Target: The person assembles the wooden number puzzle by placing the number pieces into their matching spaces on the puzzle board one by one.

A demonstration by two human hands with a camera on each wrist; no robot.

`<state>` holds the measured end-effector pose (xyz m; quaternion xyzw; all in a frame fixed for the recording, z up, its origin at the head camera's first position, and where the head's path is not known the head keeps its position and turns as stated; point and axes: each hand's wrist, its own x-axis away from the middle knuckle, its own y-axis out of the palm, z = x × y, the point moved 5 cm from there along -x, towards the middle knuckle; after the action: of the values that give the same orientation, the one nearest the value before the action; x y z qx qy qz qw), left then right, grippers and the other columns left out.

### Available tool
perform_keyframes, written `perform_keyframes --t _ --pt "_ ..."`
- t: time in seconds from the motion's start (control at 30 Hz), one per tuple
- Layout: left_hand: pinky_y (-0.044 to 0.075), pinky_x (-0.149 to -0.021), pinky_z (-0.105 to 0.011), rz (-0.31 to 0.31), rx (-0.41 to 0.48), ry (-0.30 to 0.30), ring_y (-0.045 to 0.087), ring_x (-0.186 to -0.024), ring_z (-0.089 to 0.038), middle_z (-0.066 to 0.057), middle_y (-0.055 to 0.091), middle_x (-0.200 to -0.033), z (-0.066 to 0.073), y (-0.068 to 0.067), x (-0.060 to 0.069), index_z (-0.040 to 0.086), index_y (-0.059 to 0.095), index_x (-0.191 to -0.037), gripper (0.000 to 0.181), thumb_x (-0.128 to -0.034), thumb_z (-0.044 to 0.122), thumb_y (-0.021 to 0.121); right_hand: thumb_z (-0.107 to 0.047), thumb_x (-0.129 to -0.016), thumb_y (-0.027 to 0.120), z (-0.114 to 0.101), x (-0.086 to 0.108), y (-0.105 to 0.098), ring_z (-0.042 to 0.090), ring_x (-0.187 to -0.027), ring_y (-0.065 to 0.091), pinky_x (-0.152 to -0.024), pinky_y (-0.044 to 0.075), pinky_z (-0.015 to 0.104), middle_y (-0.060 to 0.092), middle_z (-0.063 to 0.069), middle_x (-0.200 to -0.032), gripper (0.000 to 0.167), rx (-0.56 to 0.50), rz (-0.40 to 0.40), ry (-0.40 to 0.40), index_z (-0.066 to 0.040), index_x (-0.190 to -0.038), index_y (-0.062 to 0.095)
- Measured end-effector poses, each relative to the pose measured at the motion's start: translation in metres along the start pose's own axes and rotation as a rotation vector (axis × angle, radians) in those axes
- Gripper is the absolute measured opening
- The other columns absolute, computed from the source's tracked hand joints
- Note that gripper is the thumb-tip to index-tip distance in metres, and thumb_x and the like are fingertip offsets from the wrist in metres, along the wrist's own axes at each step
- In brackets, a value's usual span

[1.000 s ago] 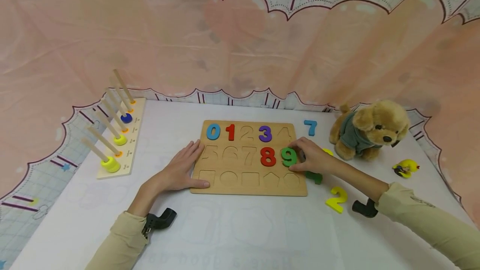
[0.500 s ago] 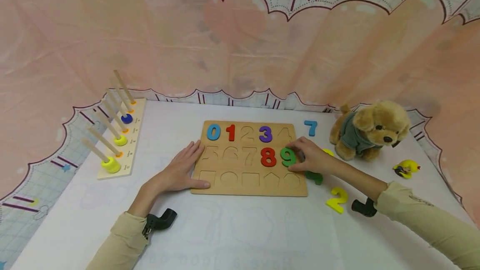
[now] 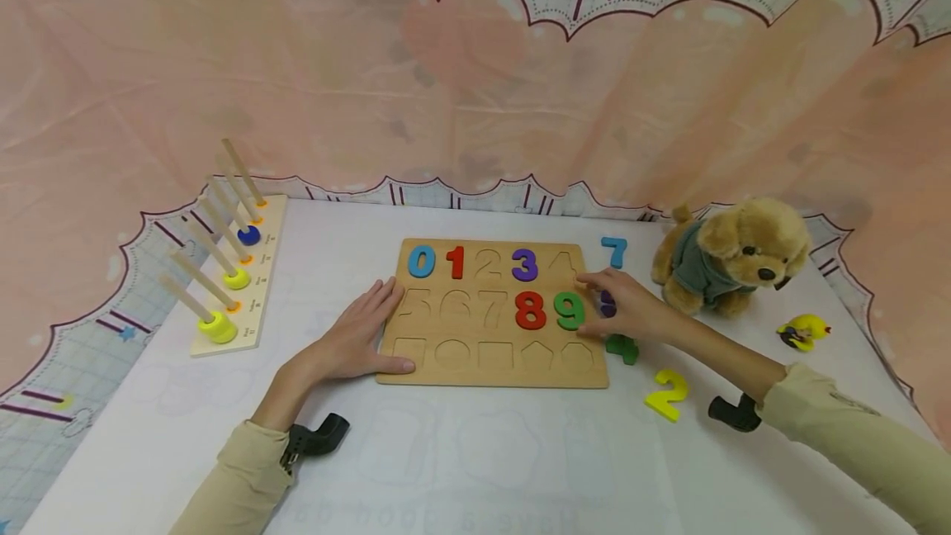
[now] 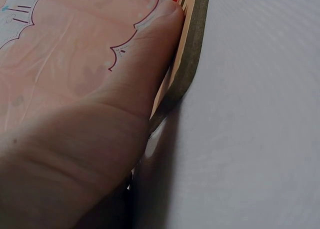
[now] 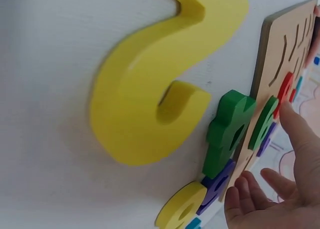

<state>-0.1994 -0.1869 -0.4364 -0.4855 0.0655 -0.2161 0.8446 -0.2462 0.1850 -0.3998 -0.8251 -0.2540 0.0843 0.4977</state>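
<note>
A wooden number board (image 3: 446, 353) lies on the table with blue 0, red 1, purple 3, red 8 (image 3: 531, 310) and green 9 (image 3: 570, 311) on it. My left hand (image 3: 355, 337) rests on its left edge, thumb along the near left corner. At the right edge is my right hand (image 3: 627, 308), fingers spread and holding nothing, just beside the green 9. Below and beside this hand lie a purple number (image 3: 607, 304) and a green 4 (image 3: 622, 348). The right wrist view shows a yellow 2 (image 5: 130, 89) up close and a rounded yellow number (image 5: 182, 206).
A blue 7 (image 3: 614, 253) lies beyond the board's right corner. A plush dog (image 3: 731, 258) and a yellow toy duck (image 3: 805, 333) are at the right. A peg stand (image 3: 248, 304) with rings stands at the left; a patterned curtain (image 3: 461, 106) hangs behind.
My right hand has let go of the green 9 and drawn slightly right, uncovering the purple number. The 9 stays on the board. My left hand has not moved.
</note>
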Motion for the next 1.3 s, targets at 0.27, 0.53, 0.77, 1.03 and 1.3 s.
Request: perform_keyframes --t 0.27,0.53,0.77,1.03,1.3 --pt "0.008 -0.12 -0.061 -0.004 -0.001 0.0 0.002 -0.151 -0.04 -0.019 0.005 -0.164 -0.001 0.0 -0.001 0.001 0.013 -0.155 0.115 -0.0745 0.055 0.076 -0.039 -0.08 0.078 0.006 0.006 -0.004 0.037 -0.12 0.051 -0.101 0.045 0.056 0.055 0.021 -0.13 0.078 0.004 0.023 0.008 -0.001 -0.14 0.047" --pt "0.007 -0.12 -0.061 -0.004 0.009 -0.004 0.001 -0.152 -0.039 -0.017 0.005 -0.164 -0.002 0.003 -0.002 0.002 0.014 -0.155 0.115 -0.0745 0.057 0.075 -0.035 -0.082 0.078 0.012 0.016 -0.013 0.038 -0.118 0.053 -0.098 0.048 0.056 0.055 0.023 -0.129 0.074 -0.01 0.052 -0.002 0.0 -0.14 0.047" --pt "0.007 -0.121 -0.06 -0.011 0.013 -0.009 0.001 -0.152 -0.038 -0.017 0.004 -0.164 0.0 0.005 -0.001 0.003 0.013 -0.155 0.115 -0.0746 0.058 0.074 -0.026 -0.085 0.075 0.019 0.041 -0.023 0.04 -0.117 0.054 -0.096 0.05 0.054 0.056 0.023 -0.127 0.065 -0.05 0.089 -0.009 0.004 -0.136 0.048" --pt "0.007 -0.12 -0.06 -0.005 0.005 -0.009 0.001 -0.152 -0.039 -0.017 0.004 -0.164 0.0 0.003 0.0 0.003 0.013 -0.156 0.115 -0.0747 0.058 0.074 -0.03 -0.086 0.074 0.029 0.071 -0.031 0.039 -0.118 0.054 -0.093 0.051 0.053 0.055 0.02 -0.13 0.065 -0.039 0.089 0.048 0.002 -0.136 0.048" --pt "0.007 -0.12 -0.061 -0.004 0.004 -0.006 0.001 -0.151 -0.04 -0.017 0.004 -0.164 -0.002 0.001 0.0 0.003 0.013 -0.156 0.115 -0.0748 0.056 0.075 -0.038 -0.083 0.075 0.037 0.1 -0.007 0.037 -0.115 0.054 -0.093 0.052 0.051 0.052 0.023 -0.133 0.072 -0.107 0.034 0.182 0.004 -0.135 0.048"
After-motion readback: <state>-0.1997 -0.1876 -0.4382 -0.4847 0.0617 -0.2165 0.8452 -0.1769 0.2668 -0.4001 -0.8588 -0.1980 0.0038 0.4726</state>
